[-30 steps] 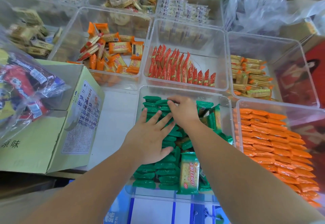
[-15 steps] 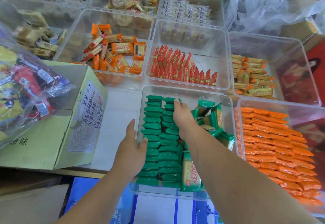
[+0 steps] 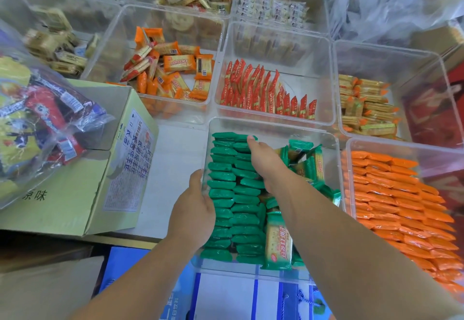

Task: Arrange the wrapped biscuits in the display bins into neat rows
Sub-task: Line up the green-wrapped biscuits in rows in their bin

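two green rows standing, right side a jumble

the green wrapped biscuits (image 3: 226, 194) sit in the clear bin (image 3: 276, 125) nearest the person, front and centre on the bench (image 3: 173, 169). two tidy rows of them, packs on edge, run along the bin's left side from the near wall to the far wall.

the right hand (image 3: 266, 166) is in the bin, fingers straight and together, holding nothing. it lies against the right flank of the second row, with a fingertip up by the far end. just right of that hand, loose green packs (image 3: 306, 161) lie tilted every which way, and one pack (image 3: 277, 240) lies face up near the front wall, label showing.

the left hand (image 3: 193, 209) is at the bin's left wall, thumb stretched up along the rim. its fingers are hidden behind the back of the hand, so i can't tell whether they grip.

right of the green bin, orange packs (image 3: 401, 194) lie in neat rows in their own bin. behind, red packs (image 3: 263, 91) stand in a line, and beside those, orange-and-yellow packs (image 3: 170, 68) are heaped loose. to the left, a cardboard box (image 3: 75, 194) carries a clear bag of snacks (image 3: 37, 119).
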`<state>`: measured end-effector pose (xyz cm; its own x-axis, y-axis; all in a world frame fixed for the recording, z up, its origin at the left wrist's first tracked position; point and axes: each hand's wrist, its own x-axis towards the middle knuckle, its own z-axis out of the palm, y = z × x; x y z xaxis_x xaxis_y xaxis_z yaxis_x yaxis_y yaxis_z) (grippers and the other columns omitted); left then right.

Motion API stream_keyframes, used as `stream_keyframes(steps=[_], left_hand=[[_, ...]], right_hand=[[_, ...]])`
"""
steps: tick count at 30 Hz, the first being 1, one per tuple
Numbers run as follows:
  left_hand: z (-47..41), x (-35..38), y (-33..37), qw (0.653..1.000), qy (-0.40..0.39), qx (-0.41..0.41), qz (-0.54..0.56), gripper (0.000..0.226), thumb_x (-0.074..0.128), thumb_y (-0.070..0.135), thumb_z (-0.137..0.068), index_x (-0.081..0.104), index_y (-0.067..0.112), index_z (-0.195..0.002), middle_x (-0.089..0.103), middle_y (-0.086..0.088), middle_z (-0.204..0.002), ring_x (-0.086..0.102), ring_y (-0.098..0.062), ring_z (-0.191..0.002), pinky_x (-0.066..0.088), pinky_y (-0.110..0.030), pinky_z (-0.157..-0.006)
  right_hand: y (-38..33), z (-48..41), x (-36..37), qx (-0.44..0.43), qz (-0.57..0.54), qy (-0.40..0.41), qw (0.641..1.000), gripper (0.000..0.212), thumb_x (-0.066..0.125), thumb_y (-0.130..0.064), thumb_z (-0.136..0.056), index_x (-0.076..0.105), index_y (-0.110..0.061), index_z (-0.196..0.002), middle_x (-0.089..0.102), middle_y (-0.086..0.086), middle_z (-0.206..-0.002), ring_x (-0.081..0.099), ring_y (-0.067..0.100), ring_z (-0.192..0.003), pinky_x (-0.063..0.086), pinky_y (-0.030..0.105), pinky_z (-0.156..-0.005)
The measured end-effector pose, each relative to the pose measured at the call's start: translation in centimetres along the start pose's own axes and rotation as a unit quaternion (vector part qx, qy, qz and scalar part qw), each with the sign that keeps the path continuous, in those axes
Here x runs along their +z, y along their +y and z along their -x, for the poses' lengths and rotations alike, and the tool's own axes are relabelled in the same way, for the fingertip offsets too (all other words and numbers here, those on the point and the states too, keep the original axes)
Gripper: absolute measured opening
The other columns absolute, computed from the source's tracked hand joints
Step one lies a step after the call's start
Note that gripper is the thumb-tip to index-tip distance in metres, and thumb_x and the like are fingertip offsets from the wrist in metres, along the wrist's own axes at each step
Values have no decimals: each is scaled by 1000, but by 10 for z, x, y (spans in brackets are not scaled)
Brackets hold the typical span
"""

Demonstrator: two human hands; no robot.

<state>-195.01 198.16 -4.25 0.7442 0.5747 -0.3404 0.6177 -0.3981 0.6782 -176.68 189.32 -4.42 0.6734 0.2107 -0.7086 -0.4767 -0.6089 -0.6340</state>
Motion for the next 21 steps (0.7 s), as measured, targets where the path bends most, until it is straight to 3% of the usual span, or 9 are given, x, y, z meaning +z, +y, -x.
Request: stream_keyframes(steps=[4, 7, 9, 13, 14, 15, 17, 19, 21], left_hand=[[0, 2, -2, 1000, 5, -5, 5, 53, 43, 10, -100, 31, 30, -148, 61, 0, -90, 60, -21, -73, 48, -36, -65], [0, 1, -3, 1000, 6, 1, 11, 53, 43, 9, -100, 31, 28, -148, 65, -6, -95, 62, -25, -76, 52, -40, -69], [-1, 2, -3, 1000, 6, 4, 13, 53, 43, 8, -100, 32, 26, -148, 67, -8, -100, 62, -24, -77, 51, -39, -70], [-1, 2, -2, 1000, 4, 2, 13, 52, 43, 8, -100, 32, 26, -148, 68, -9, -120, 65, -26, -90, 48, -32, -72], [-1, 3, -2, 1000, 5, 0, 10, 53, 43, 8, -101, 31, 27, -149, 67, -9, -124, 66, -27, -94, 46, -31, -73], [-1, 3, -2, 1000, 6, -1, 6, 53, 43, 9, -101, 31, 27, -149, 66, -10, -126, 66, -28, -97, 45, -30, -74], [-2, 3, -3, 1000, 5, -4, 1, 53, 43, 10, -101, 30, 27, -150, 65, -10, -128, 66, -29, -100, 47, -32, -76], [-2, 3, -4, 1000, 6, -8, -7, 54, 43, 11, -102, 29, 26, -151, 65, -8, -128, 65, -27, -95, 49, -34, -76], [-3, 3, -4, 1000, 11, -13, -18, 54, 43, 11, -101, 28, 26, -151, 65, -5, -126, 61, -24, -90, 45, -32, -73]], right_hand=[[16, 29, -15, -40, 40, 60, 997, 69, 35, -64, -100, 48, -11, -142, 59, -2, -110, 54, 14, -87, 42, 38, -72], [33, 48, -22, -66, 89, 61, 992, 70, 35, -61, -101, 62, 0, -118, 59, 7, -90, 56, 20, -78, 43, 39, -73], [32, 51, -19, -63, 102, 65, 991, 69, 36, -58, -103, 64, 5, -114, 61, 15, -88, 60, 27, -80, 43, 39, -74], [23, 50, 4, 7, 21, 49, 999, 48, 43, -54, -101, 56, -8, -98, 54, 7, -86, 50, 19, -72, 51, 46, -87], [23, 52, 7, 14, 2, 44, 999, 47, 45, -55, -101, 57, -10, -106, 58, 9, -95, 52, 21, -79, 50, 47, -89], [22, 54, 9, 15, -11, 33, 999, 54, 47, -54, -100, 55, -9, -128, 60, 12, -117, 55, 24, -94, 48, 46, -91], [22, 60, 5, 10, -18, 5, 1000, 73, 51, -53, -100, 29, -11, -156, 44, 9, -151, 48, 30, -127, 39, 46, -102], [25, 67, -8, -14, -13, -24, 1000, 76, 52, -53, -100, 25, -14, -159, 37, 6, -159, 41, 30, -140, 34, 46, -110], [32, 79, -26, -78, 53, -12, 995, 69, 51, -52, -101, 33, -15, -156, 44, 2, -155, 47, 21, -134, 37, 37, -106]])
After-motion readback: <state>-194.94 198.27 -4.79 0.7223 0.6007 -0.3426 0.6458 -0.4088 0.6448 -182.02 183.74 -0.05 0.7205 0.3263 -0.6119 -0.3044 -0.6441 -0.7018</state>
